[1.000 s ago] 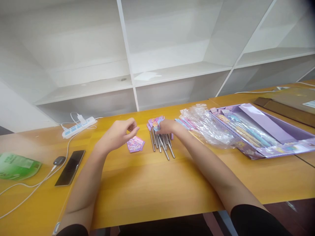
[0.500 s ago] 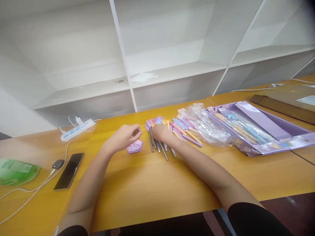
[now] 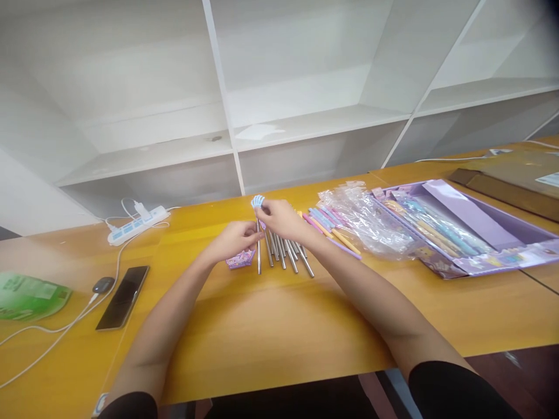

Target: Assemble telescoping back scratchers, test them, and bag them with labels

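My right hand (image 3: 279, 220) pinches a back scratcher just below its blue, claw-shaped head (image 3: 257, 201). Its bare metal rod (image 3: 259, 256) points down toward me. Lower on that rod, the fingers of my left hand (image 3: 238, 240) are closed around it. Partly hidden under my right hand lie several more metal-rod back scratchers (image 3: 290, 256) side by side. A small stack of purple printed cards (image 3: 241, 259) rests below my left hand. Loose coloured tubes (image 3: 345, 240) in pink, blue, yellow and purple lie right of my right hand.
Crumpled clear plastic bags (image 3: 367, 224) lie beside a purple open box (image 3: 493, 215) of wrapped items. A cardboard box (image 3: 515, 180) is at far right. Leftward are a power strip (image 3: 137, 227), a phone (image 3: 123, 298), cables and a green pouch (image 3: 32, 295). White shelving (image 3: 305, 129) stands behind.
My right hand has lifted a blue-headed back scratcher from the pile and brought it left and up. My left hand has moved right and closed on its rod.
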A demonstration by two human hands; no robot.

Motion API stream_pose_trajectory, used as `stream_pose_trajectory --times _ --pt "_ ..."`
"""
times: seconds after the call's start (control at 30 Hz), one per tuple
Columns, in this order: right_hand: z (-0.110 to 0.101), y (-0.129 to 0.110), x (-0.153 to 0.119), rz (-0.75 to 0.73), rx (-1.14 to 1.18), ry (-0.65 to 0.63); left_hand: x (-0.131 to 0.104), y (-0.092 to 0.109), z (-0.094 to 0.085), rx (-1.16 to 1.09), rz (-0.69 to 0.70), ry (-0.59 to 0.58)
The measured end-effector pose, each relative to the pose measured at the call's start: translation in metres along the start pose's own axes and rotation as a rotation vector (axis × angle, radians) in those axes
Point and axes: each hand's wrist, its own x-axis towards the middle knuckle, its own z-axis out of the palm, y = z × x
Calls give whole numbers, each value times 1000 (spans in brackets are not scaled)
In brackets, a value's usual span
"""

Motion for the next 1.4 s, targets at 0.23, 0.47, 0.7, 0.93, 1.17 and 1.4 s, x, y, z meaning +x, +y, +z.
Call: stream_pose_trajectory --times 0.23,0.47,0.7,0.93,1.17,1.4 --pt "-21 89 26 288 -179 66 -15 8 -23 -82 -51 216" --pt "9 162 34 531 -334 -103 -29 18 -31 -83 -42 295" --pt "18 165 35 533 -283 -46 -34 24 -30 -94 0 309" --pt "-12 120 36 345 -90 339 -33 24 -32 -212 83 335" --pt "-33 18 -8 -55 647 214 -32 28 -27 -320 295 292" --pt "-32 -21 -34 -300 1082 -85 -34 30 -17 -364 251 127"
